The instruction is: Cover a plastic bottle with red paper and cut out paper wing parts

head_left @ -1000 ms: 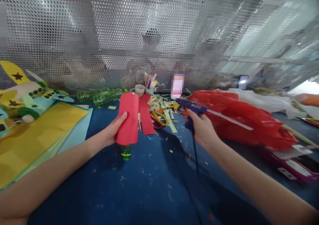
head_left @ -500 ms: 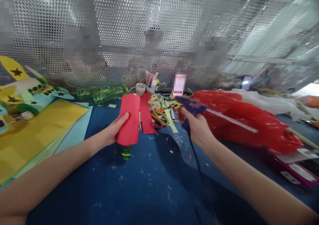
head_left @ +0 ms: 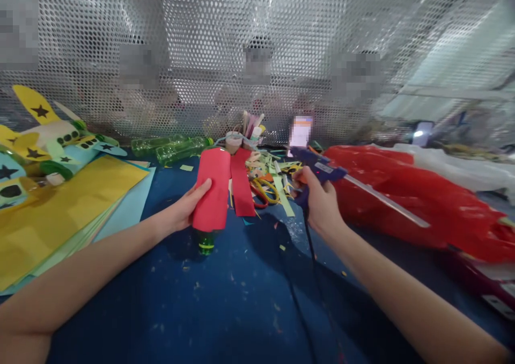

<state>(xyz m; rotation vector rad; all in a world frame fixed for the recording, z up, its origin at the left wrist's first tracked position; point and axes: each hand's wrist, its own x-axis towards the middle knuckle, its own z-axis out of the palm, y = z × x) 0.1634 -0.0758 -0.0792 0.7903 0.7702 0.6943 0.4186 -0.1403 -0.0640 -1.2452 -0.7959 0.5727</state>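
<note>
My left hand is closed around a green plastic bottle wrapped in red paper. Its neck points toward me, and the fingers underneath are hidden. To the right, my right hand grips a dark blue glue gun by its handle. A long clear glue stick juts from the gun's back end, and a black cord hangs below. Just right of the wrapped bottle lies a red paper strip.
Scissors and paper scraps lie mid-table. Two green bottles lie at the back. Coloured sheets and paper-covered toy planes are on the left. A red plastic bag fills the right; a perforated metal screen stands behind.
The view has shifted slightly, so most things appear farther right. Both hands keep their holds, and the glue gun shows more sharply now.
</note>
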